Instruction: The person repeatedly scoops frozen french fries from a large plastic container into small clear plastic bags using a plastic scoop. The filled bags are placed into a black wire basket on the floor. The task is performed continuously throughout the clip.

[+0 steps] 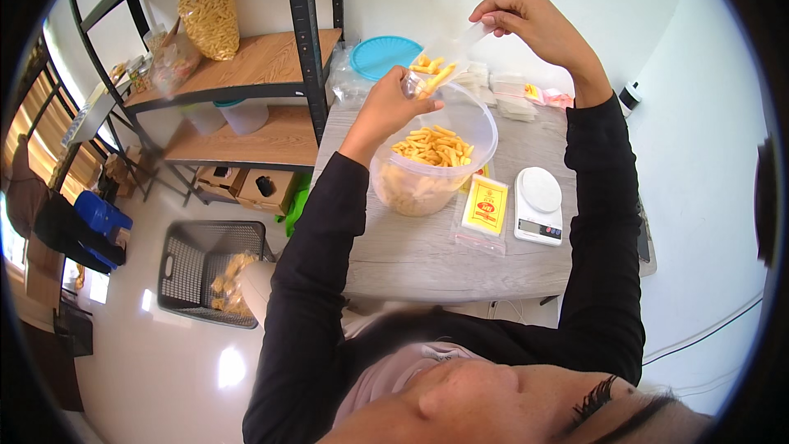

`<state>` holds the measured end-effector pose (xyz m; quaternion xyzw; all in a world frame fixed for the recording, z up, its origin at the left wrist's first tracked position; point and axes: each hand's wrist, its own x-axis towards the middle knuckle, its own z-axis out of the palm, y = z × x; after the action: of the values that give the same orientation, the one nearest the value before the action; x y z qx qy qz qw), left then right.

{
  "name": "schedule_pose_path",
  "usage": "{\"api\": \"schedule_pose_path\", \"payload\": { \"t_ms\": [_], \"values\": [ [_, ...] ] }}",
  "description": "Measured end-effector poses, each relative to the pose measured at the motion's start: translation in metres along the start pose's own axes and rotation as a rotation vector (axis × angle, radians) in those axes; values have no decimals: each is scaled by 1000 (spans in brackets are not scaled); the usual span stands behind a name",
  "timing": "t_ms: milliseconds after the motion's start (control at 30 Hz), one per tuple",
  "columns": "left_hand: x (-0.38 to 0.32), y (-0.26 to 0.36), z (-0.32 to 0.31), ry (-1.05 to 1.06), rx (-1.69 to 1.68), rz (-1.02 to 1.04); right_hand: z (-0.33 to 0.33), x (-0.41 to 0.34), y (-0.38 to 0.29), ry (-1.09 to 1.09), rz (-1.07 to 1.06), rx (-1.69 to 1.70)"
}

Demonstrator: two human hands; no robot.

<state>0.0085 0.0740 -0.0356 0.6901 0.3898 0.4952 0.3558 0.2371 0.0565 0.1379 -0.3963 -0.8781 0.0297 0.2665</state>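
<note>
My left hand (394,102) grips a small clear plastic bag (412,83) above the far left rim of a round translucent plastic tub (484,145). Higher up, my right hand (524,24) holds the handle of a translucent scoop (473,34), tilted down towards the bag. Yellow stick snacks (436,80) lie at the scoop's low end and the bag's mouth; how many are inside the bag I cannot tell. More stick snacks (434,147) fill part of the tub. A pack of plastic bags (487,205) and a white digital kitchen scale (539,206) lie beside it.
On the wood-look table (394,271), a blue lid (385,57) and stacked small packets (515,95) stand behind the tub. Left are a metal-framed shelf (265,71) with a large snack bag (209,15), and a grey crate (212,231) on the floor. Another person (61,222) is at far left.
</note>
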Motion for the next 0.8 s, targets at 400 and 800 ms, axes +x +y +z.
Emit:
{"api": "schedule_pose_path", "payload": {
  "t_ms": [400,800],
  "values": [
    [-4,10,-2,-3,-59,-57,2,-8,-4,9,-18,11],
    [-3,2,-1,25,-65,1,16,-16,33,11,121,-6]
  ]
}}
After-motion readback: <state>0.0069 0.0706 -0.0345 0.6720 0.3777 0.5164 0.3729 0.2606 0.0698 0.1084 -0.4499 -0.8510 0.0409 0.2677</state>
